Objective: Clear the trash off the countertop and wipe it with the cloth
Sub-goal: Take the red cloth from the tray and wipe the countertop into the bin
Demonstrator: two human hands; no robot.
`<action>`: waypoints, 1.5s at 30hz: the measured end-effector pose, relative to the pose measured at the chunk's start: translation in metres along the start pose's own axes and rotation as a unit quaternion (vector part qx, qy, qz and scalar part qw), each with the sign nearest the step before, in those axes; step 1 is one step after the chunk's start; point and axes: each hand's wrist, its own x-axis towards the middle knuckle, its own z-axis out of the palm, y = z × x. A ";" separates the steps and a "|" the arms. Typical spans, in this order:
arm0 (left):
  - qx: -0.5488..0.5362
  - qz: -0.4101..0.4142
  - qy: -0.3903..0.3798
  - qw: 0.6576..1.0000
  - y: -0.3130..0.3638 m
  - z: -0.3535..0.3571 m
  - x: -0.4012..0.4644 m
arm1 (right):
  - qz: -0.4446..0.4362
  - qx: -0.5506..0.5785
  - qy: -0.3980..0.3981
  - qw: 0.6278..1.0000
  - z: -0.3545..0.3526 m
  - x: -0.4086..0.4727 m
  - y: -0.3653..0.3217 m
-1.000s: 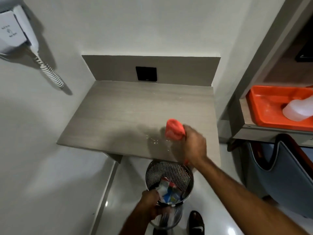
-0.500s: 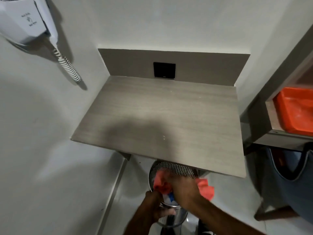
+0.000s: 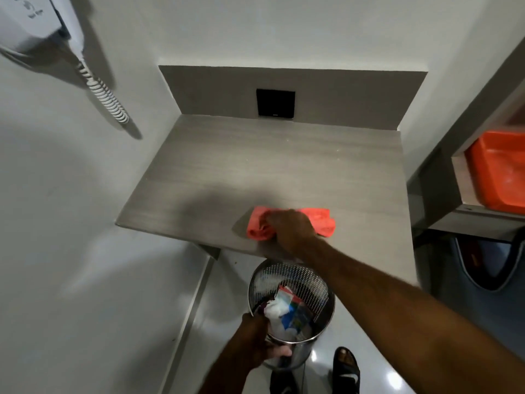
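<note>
A grey wood-grain countertop [image 3: 255, 166] fills the corner ahead. My right hand [image 3: 292, 230] presses a red cloth [image 3: 257, 226] flat on the counter near its front edge, the cloth bunched under my fingers and sticking out on both sides. Below the edge my left hand [image 3: 260, 341] grips the rim of a perforated metal bin [image 3: 315, 282], held just under the counter. Crumpled white and blue wrappers [image 3: 287, 311] lie inside the bin.
A black socket plate [image 3: 275, 102] sits in the backsplash. A wall-mounted hair dryer with a coiled cord [image 3: 105, 95] hangs at the upper left. An orange tray [image 3: 497, 172] rests on a shelf to the right. My sandalled foot [image 3: 346, 365] stands on the glossy floor.
My right hand lifted the cloth from over the bin back onto the counter's front edge. The bin stays in my left hand below the edge.
</note>
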 end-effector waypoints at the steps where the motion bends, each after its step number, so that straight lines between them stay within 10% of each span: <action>1: -0.001 0.001 -0.008 1.000 -0.002 -0.002 0.001 | -0.025 0.049 0.007 0.998 0.009 -0.020 -0.008; 26: 0.058 -0.077 0.056 0.994 -0.231 0.060 0.341 | 0.265 0.157 -0.036 0.951 0.367 -0.279 0.164; 37: 0.173 -0.091 0.070 0.978 -0.227 0.097 0.365 | 0.228 0.072 -0.018 0.971 0.388 -0.279 0.183; 45: 0.181 -0.098 -0.074 0.976 -0.132 0.152 0.188 | 0.251 0.094 0.204 0.942 0.273 -0.309 0.113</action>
